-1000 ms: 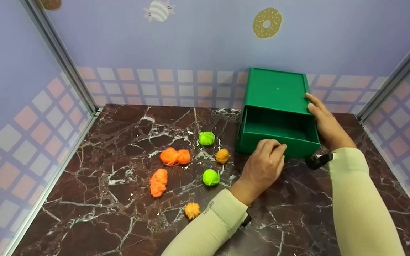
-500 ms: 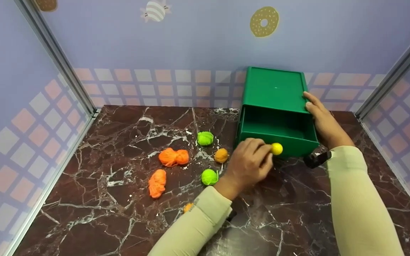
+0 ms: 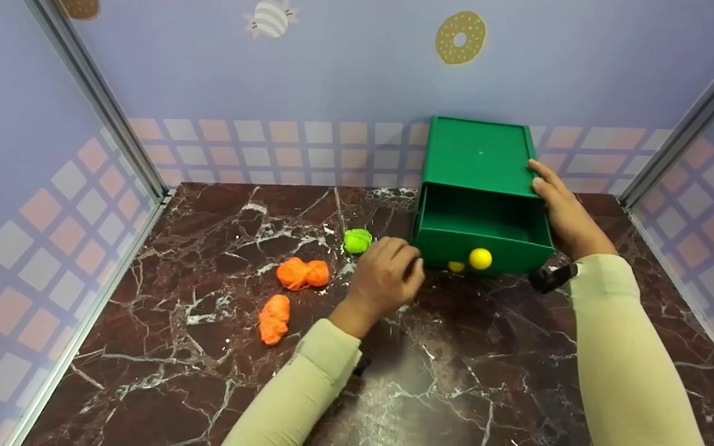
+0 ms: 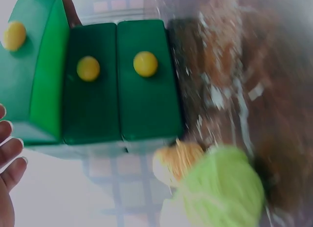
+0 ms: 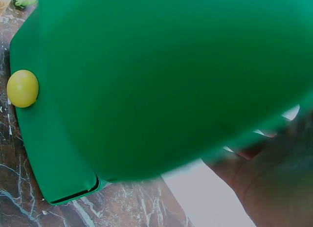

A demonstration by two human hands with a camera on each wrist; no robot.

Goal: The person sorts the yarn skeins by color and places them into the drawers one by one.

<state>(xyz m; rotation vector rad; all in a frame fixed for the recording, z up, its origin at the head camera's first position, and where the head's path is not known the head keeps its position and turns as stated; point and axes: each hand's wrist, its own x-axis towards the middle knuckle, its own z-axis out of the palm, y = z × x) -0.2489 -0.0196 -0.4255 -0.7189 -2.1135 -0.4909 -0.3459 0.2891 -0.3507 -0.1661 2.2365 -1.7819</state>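
A green drawer cabinet [image 3: 481, 155] stands against the back wall with its top drawer [image 3: 487, 248] pulled out. Yellow knobs [image 4: 145, 64] mark the drawer fronts. My left hand [image 3: 382, 279], its fingers loosely bent and holding nothing, is left of the drawer over the yarn balls. Beside it in the head view is a green yarn ball [image 3: 357, 241]. In the left wrist view, a green yarn ball [image 4: 220, 188] and a pale orange yarn ball [image 4: 178, 161] lie under that hand. My right hand [image 3: 571, 214] rests along the cabinet's right side, fingers extended.
Two orange yarn bundles [image 3: 303, 274] lie on the dark marbled tabletop [image 3: 165, 347], left of the left hand. Purple panels [image 3: 351, 74] with printed tiles wall in the back and both sides.
My left hand has let go of the top drawer's knob and moved left over the yarn balls, covering some of them. The right hand and the open drawer stay in place.
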